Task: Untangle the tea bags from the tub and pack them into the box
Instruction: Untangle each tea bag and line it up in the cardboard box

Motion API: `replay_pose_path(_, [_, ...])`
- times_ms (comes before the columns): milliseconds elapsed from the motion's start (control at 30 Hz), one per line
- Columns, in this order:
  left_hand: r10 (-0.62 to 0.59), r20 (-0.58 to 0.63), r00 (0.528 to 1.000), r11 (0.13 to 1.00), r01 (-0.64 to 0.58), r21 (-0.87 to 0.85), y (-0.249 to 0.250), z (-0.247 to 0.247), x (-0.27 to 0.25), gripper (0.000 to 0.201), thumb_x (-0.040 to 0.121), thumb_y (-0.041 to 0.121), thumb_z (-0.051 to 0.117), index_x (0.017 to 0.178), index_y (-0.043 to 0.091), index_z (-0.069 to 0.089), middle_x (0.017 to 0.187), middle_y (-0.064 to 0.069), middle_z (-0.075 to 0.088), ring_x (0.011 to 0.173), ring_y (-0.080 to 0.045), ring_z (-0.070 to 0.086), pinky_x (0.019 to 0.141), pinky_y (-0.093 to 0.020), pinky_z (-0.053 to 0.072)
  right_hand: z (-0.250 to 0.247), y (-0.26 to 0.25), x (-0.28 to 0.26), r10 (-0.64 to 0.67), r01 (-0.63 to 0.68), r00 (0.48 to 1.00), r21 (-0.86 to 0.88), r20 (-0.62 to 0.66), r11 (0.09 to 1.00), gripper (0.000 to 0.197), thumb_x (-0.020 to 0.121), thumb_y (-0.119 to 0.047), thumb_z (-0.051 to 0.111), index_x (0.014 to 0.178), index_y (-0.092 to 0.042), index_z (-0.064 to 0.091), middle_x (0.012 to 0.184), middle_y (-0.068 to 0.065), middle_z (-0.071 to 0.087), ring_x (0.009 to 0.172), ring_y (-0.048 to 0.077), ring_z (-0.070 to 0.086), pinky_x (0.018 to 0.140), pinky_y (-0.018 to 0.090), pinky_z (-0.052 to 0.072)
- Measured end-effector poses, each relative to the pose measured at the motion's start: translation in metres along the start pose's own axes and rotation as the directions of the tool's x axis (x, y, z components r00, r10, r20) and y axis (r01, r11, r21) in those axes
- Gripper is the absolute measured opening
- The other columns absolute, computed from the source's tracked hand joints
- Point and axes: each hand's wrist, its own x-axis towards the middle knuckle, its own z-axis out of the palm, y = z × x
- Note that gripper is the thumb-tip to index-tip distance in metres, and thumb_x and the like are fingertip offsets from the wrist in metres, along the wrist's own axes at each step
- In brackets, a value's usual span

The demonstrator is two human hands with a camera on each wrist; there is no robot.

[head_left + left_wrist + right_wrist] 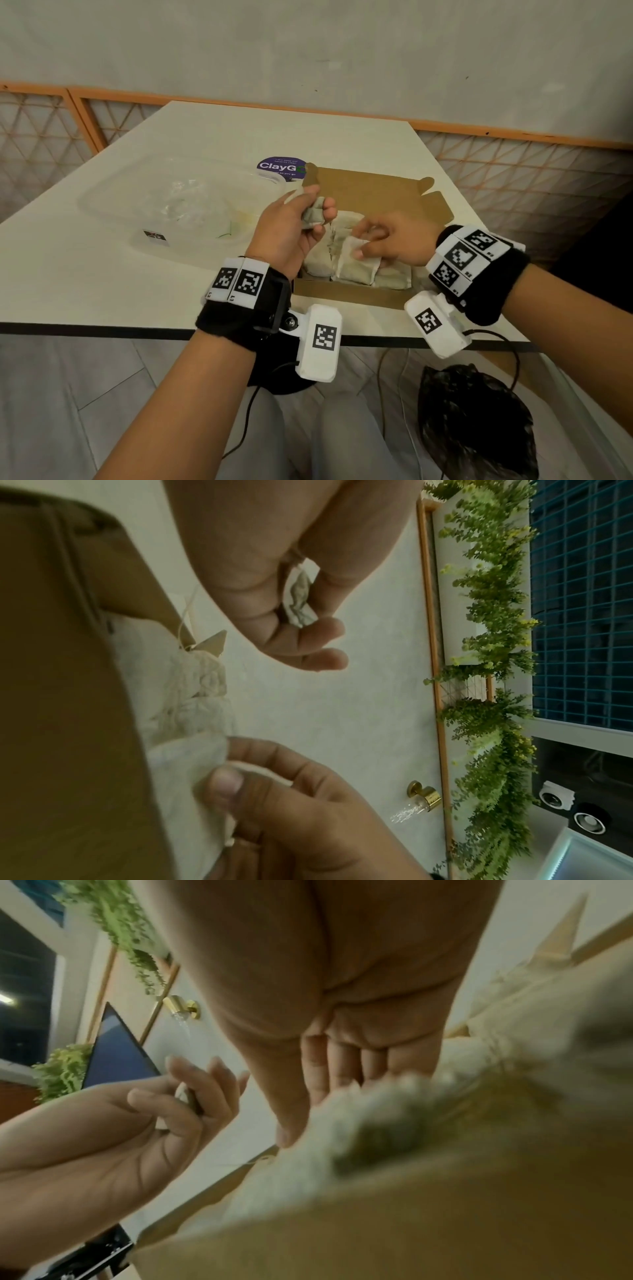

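Cream table, black-edged, bearing everything. Clear plastic tub at left, nearly bare inside, a few thin threads on its floor, a small label on the near wall. Brown cardboard box just right of tub, lid flaps folded back, standing at the near table edge. Purple round sticker on table behind, partly hidden by a flap. Black bag on floor below, at right.

Packed bags lying flat in box, pale, side by side, strings bunched between them in the left wrist view.

Left hand raised above the left part of box, fingers curled round one tea bag, thumb up; same bag pinched between fingers and palm in the left wrist view.

Right hand low over box, thumb and forefinger pinching the corner of another bag resting on the packed ones; remaining fingers loosely bent above.

Wrist bands with black-and-white markers on both forearms.
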Motion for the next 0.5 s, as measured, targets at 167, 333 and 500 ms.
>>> replay_pose_path(167, [-0.035, -0.015, 0.999, 0.999, 0.034, -0.028, 0.002, -0.002, 0.001, 0.012, 0.096, 0.01, 0.05, 0.108, 0.007, 0.053, 0.069, -0.005, 0.066, 0.056, -0.008, 0.063, 0.041, -0.013, 0.043, -0.005, -0.007, -0.012, -0.2, 0.159, 0.956, -0.196, -0.214, 0.968, 0.022, 0.076, -0.019, 0.074, 0.093, -0.018, 0.061, 0.078, -0.008, 0.056, 0.07, 0.007, 0.051, 0.069, 0.019, 0.042])
replay_pose_path(333, [-0.137, 0.075, 0.988, 0.987, 0.143, -0.079, 0.001, 0.006, -0.001, 0.015, 0.099, 0.012, 0.043, 0.101, 0.005, 0.057, 0.087, -0.011, 0.07, 0.073, -0.015, 0.069, 0.058, -0.018, 0.055, 0.007, -0.004, -0.021, -0.126, 0.152, 0.988, -0.461, 0.088, 0.874, 0.013, 0.085, -0.023, 0.064, 0.096, -0.023, 0.069, 0.085, -0.013, 0.062, 0.077, 0.0, 0.054, 0.069, 0.012, 0.04])
replay_pose_path(500, [-0.28, 0.168, 0.945, 0.958, 0.288, -0.022, -0.001, 0.011, -0.001, 0.032, 0.103, 0.022, 0.034, 0.108, 0.005, 0.059, 0.11, -0.014, 0.064, 0.103, -0.025, 0.061, 0.083, -0.032, 0.054, -0.012, -0.022, -0.025, -0.282, 0.259, 0.87, -0.112, -0.404, 0.959, 0.024, 0.081, -0.029, 0.069, 0.102, -0.021, 0.061, 0.086, -0.009, 0.058, 0.071, 0.001, 0.052, 0.066, 0.009, 0.043])
